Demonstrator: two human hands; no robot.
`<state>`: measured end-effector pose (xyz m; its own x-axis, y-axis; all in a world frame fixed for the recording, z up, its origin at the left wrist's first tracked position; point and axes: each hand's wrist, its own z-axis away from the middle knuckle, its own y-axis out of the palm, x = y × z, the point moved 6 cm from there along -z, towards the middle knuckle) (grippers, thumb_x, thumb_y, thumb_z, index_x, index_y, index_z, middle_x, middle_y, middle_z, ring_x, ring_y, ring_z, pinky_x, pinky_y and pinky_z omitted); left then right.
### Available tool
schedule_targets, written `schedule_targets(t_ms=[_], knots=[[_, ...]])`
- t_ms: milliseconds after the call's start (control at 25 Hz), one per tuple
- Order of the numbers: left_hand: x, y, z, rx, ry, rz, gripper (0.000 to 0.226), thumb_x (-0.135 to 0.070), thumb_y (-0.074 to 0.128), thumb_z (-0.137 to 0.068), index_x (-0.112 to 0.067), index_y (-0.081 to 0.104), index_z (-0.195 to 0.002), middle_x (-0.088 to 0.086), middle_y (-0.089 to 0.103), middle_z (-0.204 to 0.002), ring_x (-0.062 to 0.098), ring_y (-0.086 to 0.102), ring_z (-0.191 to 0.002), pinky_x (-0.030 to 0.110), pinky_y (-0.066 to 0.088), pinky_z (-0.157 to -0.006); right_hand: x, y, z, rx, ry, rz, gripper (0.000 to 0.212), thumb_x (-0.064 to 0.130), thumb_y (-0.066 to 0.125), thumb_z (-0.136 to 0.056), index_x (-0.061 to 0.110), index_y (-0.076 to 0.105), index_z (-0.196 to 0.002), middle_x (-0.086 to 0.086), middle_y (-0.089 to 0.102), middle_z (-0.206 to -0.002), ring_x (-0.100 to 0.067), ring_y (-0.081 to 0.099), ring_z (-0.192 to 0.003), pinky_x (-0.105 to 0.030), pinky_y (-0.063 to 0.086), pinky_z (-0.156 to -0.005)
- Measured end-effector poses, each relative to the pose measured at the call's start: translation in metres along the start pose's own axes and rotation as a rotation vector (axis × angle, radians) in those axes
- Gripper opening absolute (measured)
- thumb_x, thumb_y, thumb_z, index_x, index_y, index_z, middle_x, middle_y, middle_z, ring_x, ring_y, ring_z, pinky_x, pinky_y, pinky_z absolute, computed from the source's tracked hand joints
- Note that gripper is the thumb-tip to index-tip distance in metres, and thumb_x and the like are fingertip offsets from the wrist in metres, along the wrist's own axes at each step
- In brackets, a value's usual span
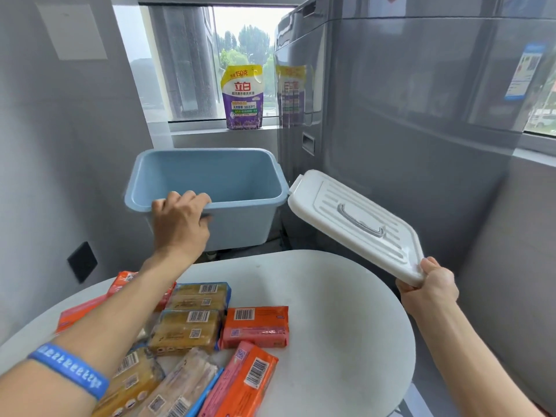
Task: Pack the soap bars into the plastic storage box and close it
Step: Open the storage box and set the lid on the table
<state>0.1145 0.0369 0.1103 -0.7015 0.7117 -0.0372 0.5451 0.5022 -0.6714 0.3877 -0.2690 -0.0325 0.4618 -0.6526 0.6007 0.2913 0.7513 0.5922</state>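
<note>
Eight-odd soap bars (192,329) nearest, left hand (177,224) gripping one empty box (207,182), right hand (427,284) clutching one lid (355,224).

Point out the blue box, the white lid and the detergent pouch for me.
blue box (240,224): head view, front outer wall.
white lid (376,248): head view, ribbed top surface below the handle.
detergent pouch (243,97): head view, middle of the printed front.

Grey walls (60,145). Window (192,61) straight ahead, daylight, trees outside. Detergent pouch (243,97) upright on the sill (204,127). Tall grey appliance (406,115) at right, glossy, label (525,72) on its front. Dark socket plate (82,261) low on left wall. Round white table (331,311) in the foreground.
</note>
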Motion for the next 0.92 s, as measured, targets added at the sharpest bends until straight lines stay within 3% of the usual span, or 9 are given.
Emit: schedule_targets(t_ms=[80, 240, 360, 480, 640, 760, 920], knots=[[0.011, 0.0, 0.0, -0.009, -0.055, -0.008, 0.018, -0.006, 0.075, -0.075, -0.009, 0.067, -0.09, 0.014, 0.07, -0.085, 0.038, 0.055, -0.08, 0.041, 0.028, -0.07, 0.002, -0.004, -0.005, -0.025, -0.045, 0.028, 0.032, 0.003, 0.058, -0.083, 0.021, 0.067, -0.107, -0.001, 0.066, -0.094, -0.022, 0.066, -0.072, -0.029, 0.054, -0.041], [0.017, 0.003, 0.003, -0.037, -0.123, 0.119, 0.023, -0.016, 0.079, -0.076, -0.008, 0.068, -0.095, 0.015, 0.07, -0.086, 0.039, 0.057, -0.083, 0.04, 0.029, -0.069, 0.001, -0.002, -0.018, -0.008, -0.157, 0.256, 0.04, 0.006, 0.056, -0.088, 0.025, 0.059, -0.124, -0.004, 0.06, -0.113, -0.025, 0.062, -0.088, -0.042, 0.055, -0.069], [-0.012, 0.007, 0.012, -0.038, -0.012, 0.248, 0.022, -0.016, 0.081, -0.074, -0.011, 0.068, -0.091, 0.01, 0.07, -0.081, 0.036, 0.057, -0.078, 0.036, 0.024, -0.067, -0.024, 0.0, -0.022, 0.051, -0.139, 0.507, 0.024, 0.001, 0.05, -0.09, 0.017, 0.057, -0.107, -0.01, 0.054, -0.097, -0.023, 0.051, -0.067, -0.032, 0.045, -0.055], [-0.048, 0.013, 0.019, -0.008, 0.074, 0.373, 0.02, -0.016, 0.081, -0.073, -0.015, 0.068, -0.088, 0.004, 0.069, -0.08, 0.031, 0.057, -0.076, 0.034, 0.025, -0.069, -0.046, 0.0, -0.026, 0.081, -0.071, 0.789, 0.012, 0.0, 0.051, -0.087, 0.006, 0.057, -0.095, -0.015, 0.053, -0.089, -0.026, 0.047, -0.065, -0.031, 0.039, -0.051], [-0.087, 0.026, 0.029, 0.096, 0.186, 0.496, 0.018, -0.017, 0.079, -0.076, -0.016, 0.067, -0.089, -0.001, 0.067, -0.081, 0.025, 0.053, -0.076, 0.035, 0.027, -0.072, -0.048, -0.002, -0.035, 0.167, -0.071, 1.026, 0.018, -0.003, 0.051, -0.082, 0.007, 0.06, -0.094, -0.01, 0.051, -0.077, -0.026, 0.044, -0.068, -0.031, 0.038, -0.054], [-0.111, 0.036, 0.032, 0.137, 0.247, 0.526, 0.015, -0.02, 0.078, -0.077, -0.017, 0.067, -0.088, -0.002, 0.065, -0.08, 0.023, 0.051, -0.075, 0.035, 0.028, -0.073, -0.031, -0.012, -0.045, 0.097, -0.188, 1.125, 0.029, -0.004, 0.047, -0.079, 0.003, 0.067, -0.099, -0.008, 0.052, -0.074, -0.026, 0.043, -0.069, -0.035, 0.038, -0.061], [-0.138, 0.05, 0.029, 0.24, 0.275, 0.574, 0.014, -0.022, 0.076, -0.08, -0.017, 0.066, -0.089, -0.002, 0.064, -0.079, 0.023, 0.051, -0.078, 0.039, 0.035, -0.08, -0.022, -0.011, -0.051, 0.155, -0.177, 1.031, 0.045, -0.003, 0.048, -0.084, 0.017, 0.062, -0.121, -0.01, 0.06, -0.108, -0.031, 0.055, -0.098, -0.037, 0.047, -0.067]])
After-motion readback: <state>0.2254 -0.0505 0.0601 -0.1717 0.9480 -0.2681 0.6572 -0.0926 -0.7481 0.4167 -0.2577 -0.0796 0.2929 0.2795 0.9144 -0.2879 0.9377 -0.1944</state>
